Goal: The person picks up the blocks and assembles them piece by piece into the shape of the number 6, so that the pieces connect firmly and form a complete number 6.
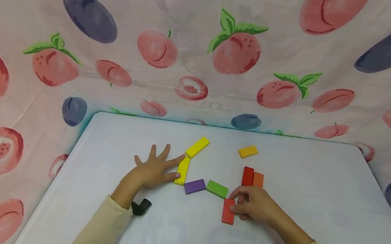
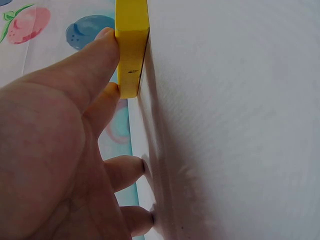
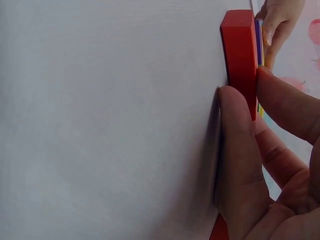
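My left hand is spread out at the left. Its thumb and index finger touch the side of a yellow block, seen end-on as a yellow block in the left wrist view. Across from it, my right hand pinches a red block between thumb and fingers; in the right wrist view this red block lies flat on the table. Between the hands, a purple block and a green block form a bent line. A second yellow block extends from the first one's far end.
Beyond my right hand, a dark red block and an orange block lie side by side. Farther back sits a yellow-orange block. The white table ends at a fruit-patterned cloth.
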{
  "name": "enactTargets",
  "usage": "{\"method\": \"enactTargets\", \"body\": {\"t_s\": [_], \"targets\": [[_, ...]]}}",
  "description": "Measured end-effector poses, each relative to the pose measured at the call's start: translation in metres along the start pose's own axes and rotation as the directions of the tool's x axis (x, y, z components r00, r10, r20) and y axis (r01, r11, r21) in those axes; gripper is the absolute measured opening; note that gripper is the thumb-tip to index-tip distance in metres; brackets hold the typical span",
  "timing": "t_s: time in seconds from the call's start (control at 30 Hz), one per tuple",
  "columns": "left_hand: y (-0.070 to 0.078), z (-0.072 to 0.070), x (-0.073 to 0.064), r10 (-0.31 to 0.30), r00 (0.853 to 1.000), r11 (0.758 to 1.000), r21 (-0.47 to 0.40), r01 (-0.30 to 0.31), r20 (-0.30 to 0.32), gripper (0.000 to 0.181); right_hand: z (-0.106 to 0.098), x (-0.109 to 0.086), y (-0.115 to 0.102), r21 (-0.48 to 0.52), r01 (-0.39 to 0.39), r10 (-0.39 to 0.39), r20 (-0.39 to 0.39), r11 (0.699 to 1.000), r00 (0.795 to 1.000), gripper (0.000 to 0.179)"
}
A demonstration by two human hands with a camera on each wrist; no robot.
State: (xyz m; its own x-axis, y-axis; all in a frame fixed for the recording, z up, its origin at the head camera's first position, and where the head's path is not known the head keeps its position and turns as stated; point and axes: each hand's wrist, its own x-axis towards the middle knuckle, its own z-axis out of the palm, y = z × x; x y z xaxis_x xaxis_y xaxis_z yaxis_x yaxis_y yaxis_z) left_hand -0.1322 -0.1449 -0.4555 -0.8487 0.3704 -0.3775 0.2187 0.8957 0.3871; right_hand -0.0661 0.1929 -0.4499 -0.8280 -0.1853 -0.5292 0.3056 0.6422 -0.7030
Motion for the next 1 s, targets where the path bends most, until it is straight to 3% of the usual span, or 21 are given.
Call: {"method": "enactTargets", "body": {"t_s": [0.4, 0.73, 0.87, 1.0], "targets": [[-0.001, 0.001, 0.001, -0.004, 1.000, 1.000, 0.004, 0.004, 0.010, 0.066, 0.000, -0.004, 0.001, 0.005, 0.064, -0.064, 0.012, 0.998, 0.998, 0.029], [-0.001, 0.001, 0.001, -0.007, 1.000, 1.000, 0.003, 0.007, 0.005, 0.066, -0.005, 0.000, 0.003, 0.055, -0.027, 0.026, 0.019, 0.998, 0.999, 0.038], [-0.001, 0.001, 0.002, -0.006, 1.000, 1.000, 0.001, 0.006, 0.005, 0.067, -0.017, -0.001, 0.006, 0.098, 0.037, -0.042, 0.048, 0.994, 0.998, 0.039], [0.000, 0.001, 0.002, -0.011, 1.000, 1.000, 0.010, 0.011, 0.002, 0.067, -0.036, -0.003, 0.006, 0.109, 0.101, -0.104, 0.029, 0.989, 0.994, 0.040]]}}
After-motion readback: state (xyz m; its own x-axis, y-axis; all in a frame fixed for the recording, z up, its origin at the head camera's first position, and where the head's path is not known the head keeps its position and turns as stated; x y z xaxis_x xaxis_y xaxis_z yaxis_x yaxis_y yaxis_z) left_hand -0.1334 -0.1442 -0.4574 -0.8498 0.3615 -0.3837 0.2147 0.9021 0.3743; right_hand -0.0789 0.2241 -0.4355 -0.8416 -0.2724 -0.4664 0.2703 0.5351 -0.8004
